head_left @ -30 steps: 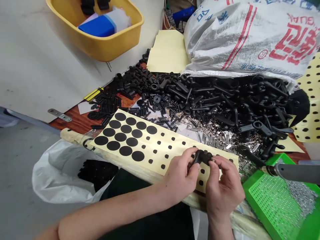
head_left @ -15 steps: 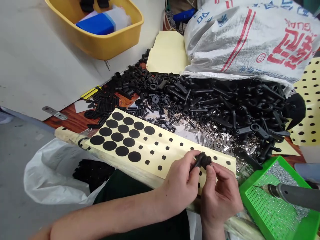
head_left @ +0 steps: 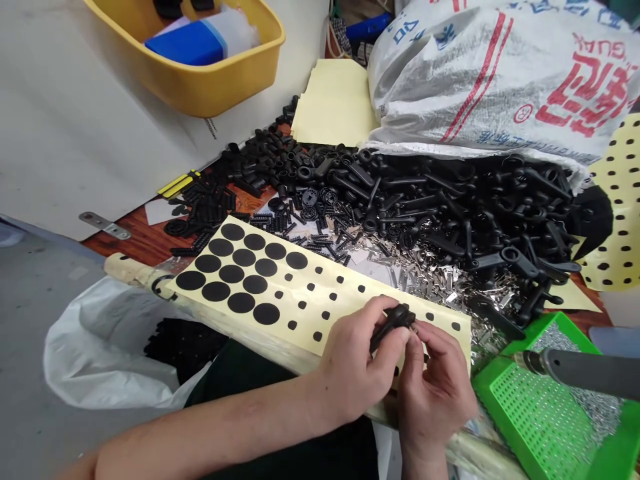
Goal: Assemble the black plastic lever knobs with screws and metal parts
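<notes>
My left hand (head_left: 357, 363) is closed around a small black plastic lever part (head_left: 391, 323), held over the near end of a pale yellow sticker sheet (head_left: 320, 287) with black round stickers. My right hand (head_left: 436, 387) pinches at the part's round head with thumb and fingertips; whether something lies under those fingertips is hidden. Both hands meet just above the table's near edge.
A big heap of black lever parts (head_left: 450, 213) spills from a white woven sack (head_left: 500, 73). Small metal clips (head_left: 435, 277) lie beside it. A green perforated basket (head_left: 545, 407) with a grey tool (head_left: 585, 373) sits at right, a yellow tub (head_left: 200, 67) far left, a white bag (head_left: 115, 360) below.
The hands drew slightly nearer and leftward together. The left hand turned the black part so its handle points down-left, and the right fingers closed in on its head.
</notes>
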Available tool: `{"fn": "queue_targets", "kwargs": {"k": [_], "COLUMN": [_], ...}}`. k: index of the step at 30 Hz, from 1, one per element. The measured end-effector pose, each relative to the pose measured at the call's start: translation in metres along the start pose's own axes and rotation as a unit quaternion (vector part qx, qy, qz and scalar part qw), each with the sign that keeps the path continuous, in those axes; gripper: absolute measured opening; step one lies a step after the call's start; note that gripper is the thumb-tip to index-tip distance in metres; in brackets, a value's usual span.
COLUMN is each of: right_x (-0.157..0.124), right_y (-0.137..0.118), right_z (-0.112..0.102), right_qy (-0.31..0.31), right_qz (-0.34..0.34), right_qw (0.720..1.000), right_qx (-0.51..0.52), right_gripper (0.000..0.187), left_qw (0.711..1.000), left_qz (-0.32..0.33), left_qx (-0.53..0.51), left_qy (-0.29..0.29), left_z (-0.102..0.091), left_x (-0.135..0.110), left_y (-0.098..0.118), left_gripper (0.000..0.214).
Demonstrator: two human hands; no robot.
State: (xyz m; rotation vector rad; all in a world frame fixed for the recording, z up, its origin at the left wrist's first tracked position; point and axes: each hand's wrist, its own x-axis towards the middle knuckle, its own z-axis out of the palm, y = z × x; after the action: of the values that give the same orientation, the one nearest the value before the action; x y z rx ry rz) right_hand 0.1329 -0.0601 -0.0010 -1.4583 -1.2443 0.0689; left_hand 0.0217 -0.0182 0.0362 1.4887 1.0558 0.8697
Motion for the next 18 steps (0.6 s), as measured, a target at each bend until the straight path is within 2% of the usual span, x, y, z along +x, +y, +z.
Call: {"fn": "queue_targets", "kwargs": {"k": [3, 6, 8, 12, 15, 18], "right_x": [0.002, 0.007, 0.010, 0.014, 0.013, 0.012], "right_y": [-0.003, -0.001, 0.004, 0.018, 0.018, 0.012], "right_z": [-0.006, -0.013, -0.017, -0.024, -0.026, -0.025], "right_qy": [-0.046, -0.089, -0.129, -0.186, -0.186, -0.175], "right_qz": [0.073, 0.175, 0.214, 0.216, 0.198, 0.177], "right_qw": [0.991, 0.951, 0.926, 0.913, 0.918, 0.929], "right_qx": [0.105, 0.240, 0.284, 0.291, 0.289, 0.275], "right_gripper": [0.018, 0.020, 0.025, 0.025, 0.025, 0.024], "left_qw": [1.000, 0.997, 0.993, 0.975, 0.958, 0.948], "left_qz": [0.011, 0.063, 0.107, 0.196, 0.245, 0.267], "left_qx": [0.009, 0.034, 0.050, 0.095, 0.136, 0.164], "left_qy": [0.019, 0.025, 0.027, 0.046, 0.055, 0.056], "left_z": [-0.004, -0.008, -0.010, -0.013, -0.013, -0.011], "left_x": [0.000, -0.002, -0.005, -0.008, -0.010, -0.011], "left_y": [0.000, 0.001, 0.001, 0.004, 0.005, 0.005], "left_gripper": [0.017, 0.016, 0.018, 0.024, 0.027, 0.031]}}
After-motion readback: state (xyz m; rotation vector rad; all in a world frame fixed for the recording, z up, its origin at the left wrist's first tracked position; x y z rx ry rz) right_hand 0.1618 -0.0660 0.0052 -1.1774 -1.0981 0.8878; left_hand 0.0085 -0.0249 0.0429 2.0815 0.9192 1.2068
